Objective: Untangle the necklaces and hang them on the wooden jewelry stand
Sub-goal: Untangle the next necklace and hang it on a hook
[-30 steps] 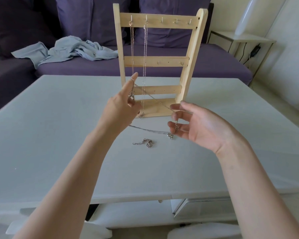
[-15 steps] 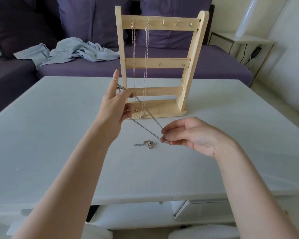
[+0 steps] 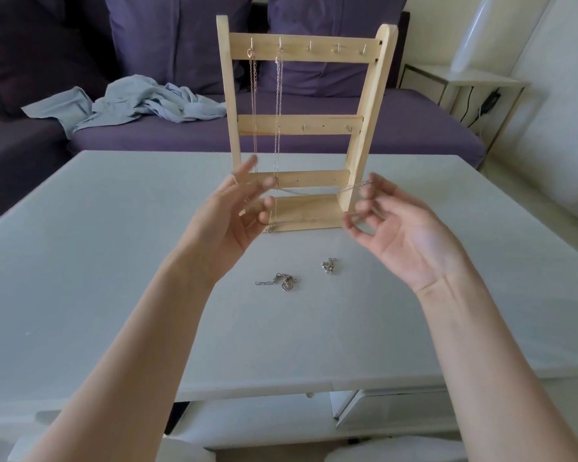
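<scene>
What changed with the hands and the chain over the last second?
Both hands spread apart: the right hand swung rightward and up, the left hand stayed near the stand's lower rail. The held necklace is now stretched level between them. Unchanged: two hung necklaces on the wooden stand, chain clumps on the table.

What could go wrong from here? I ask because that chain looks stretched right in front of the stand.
The chain stretched between the left hand and right hand runs close to the two hung necklaces on the wooden stand, so it might snag them. Pulling harder could strain the thin links. The loose clumps on the table might be swept aside.
</scene>
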Tool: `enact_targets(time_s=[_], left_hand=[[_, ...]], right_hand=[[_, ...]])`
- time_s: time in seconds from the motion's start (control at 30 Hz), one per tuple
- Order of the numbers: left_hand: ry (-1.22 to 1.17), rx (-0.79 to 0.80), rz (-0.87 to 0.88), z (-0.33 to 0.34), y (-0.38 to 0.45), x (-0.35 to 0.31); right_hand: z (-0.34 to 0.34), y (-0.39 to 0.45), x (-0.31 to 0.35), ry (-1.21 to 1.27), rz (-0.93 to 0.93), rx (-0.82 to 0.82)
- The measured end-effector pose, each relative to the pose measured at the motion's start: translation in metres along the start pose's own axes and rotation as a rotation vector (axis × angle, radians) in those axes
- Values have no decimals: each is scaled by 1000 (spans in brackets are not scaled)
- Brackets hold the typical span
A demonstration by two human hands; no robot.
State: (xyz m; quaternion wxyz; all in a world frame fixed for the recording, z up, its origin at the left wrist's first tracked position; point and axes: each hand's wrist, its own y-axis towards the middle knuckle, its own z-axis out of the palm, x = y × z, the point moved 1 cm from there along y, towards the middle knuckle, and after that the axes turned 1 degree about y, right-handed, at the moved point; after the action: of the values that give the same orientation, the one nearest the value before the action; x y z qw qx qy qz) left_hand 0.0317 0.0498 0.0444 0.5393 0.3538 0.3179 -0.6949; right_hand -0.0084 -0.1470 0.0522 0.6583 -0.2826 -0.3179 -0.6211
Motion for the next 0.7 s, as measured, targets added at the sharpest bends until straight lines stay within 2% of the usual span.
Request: enact_targets(time_s=[0.1,0.27,0.37,0.43,0.53,0.63,0.7], left_hand=[[64,77,-163,6,-3,11],[573,208,-372,8,-8,31],[886,178,-373,15,-9,33],[1042,162,-234,18,-6,31],[795,218,16,26,-9,25],[509,288,-28,34,-13,22],[526,287,-77,36,-15,19]], right_hand=[[0,1,5,43,-68,-74],[6,-2,10,-14,-94,-32],[9,-6,13,-172,-87,-3],[12,-8,11,-327,-47,49],[17,-11,4,-593,49,136],[19,-11,-1,-734,55,135],[18,-12,1,-806,39,110]])
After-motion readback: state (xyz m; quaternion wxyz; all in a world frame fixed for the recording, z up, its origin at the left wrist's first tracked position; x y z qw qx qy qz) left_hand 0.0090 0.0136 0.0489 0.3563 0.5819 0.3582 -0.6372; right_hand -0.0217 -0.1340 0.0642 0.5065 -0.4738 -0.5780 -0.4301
